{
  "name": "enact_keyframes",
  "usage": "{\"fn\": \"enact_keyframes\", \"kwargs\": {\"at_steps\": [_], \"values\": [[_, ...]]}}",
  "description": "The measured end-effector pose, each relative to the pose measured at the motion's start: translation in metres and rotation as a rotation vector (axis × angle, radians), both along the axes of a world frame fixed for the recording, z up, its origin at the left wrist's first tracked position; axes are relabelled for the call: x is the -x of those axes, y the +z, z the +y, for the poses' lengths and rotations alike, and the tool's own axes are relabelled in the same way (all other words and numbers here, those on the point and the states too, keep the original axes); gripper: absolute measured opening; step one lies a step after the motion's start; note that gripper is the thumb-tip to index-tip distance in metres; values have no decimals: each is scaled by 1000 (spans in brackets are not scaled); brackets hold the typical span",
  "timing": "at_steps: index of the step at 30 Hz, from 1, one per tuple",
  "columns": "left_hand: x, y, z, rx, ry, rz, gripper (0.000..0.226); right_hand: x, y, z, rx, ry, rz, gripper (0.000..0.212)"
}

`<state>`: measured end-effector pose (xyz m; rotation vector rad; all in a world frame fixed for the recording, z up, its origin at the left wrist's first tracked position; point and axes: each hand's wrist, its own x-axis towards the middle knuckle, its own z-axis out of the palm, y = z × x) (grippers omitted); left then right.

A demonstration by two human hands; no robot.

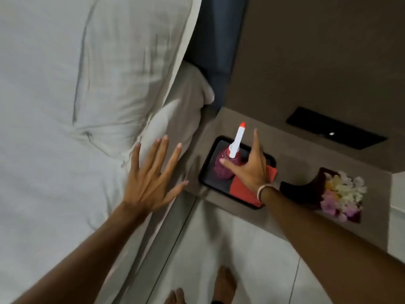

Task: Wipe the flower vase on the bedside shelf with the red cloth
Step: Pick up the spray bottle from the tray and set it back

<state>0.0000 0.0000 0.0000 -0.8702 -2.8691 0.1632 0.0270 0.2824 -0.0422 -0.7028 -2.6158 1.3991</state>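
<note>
A dark flower vase (293,189) with white, yellow and pink flowers (344,194) lies toward the right of the beige bedside shelf (291,152). A folded red cloth (241,190) rests on the near right part of a black tray (203,172). On the same tray stands a spray bottle (221,172) with reddish liquid and a white trigger. My right hand (252,167) hovers over the cloth with fingers spread, its thumb at the bottle's shoulder, holding nothing. My left hand (149,183) is spread flat over the bed's edge.
The white bed (54,161) and pillow (109,73) fill the left side. A black panel (335,128) is set in the shelf's back. My bare feet (223,284) stand on the pale tiled floor between bed and shelf.
</note>
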Motion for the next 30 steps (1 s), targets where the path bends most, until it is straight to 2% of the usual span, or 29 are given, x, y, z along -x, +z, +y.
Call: {"fn": "enact_keyframes", "kwargs": {"at_steps": [3,5,7,11,14,16,20,21,22,27,30], "values": [[10,-9,1,60,15,-46,90,23,-13,-11,14,36,42,105],[11,-15,-2,65,13,-28,90,30,-16,-24,20,-41,67,82],[8,-17,-3,91,-1,-46,90,31,-16,-34,36,-135,137,69],[11,-13,-7,129,-23,-48,89,29,-2,-41,80,-210,205,57],[7,-11,-1,127,-56,-37,87,7,22,-44,106,-300,336,48],[2,-10,4,110,-58,-63,88,-21,31,-53,138,-339,382,50],[-17,-15,5,150,-12,-126,91,-91,20,-82,260,-395,272,61],[-42,-21,33,151,-149,-148,91,-146,16,-66,206,-507,289,56],[-50,-25,36,171,-183,-155,90,-169,6,-61,189,-537,298,50],[-90,-37,51,158,-241,-193,89,-255,-33,-41,163,-591,83,33],[-110,-39,61,162,-266,-227,90,-286,-49,-30,165,-588,23,33]]}}
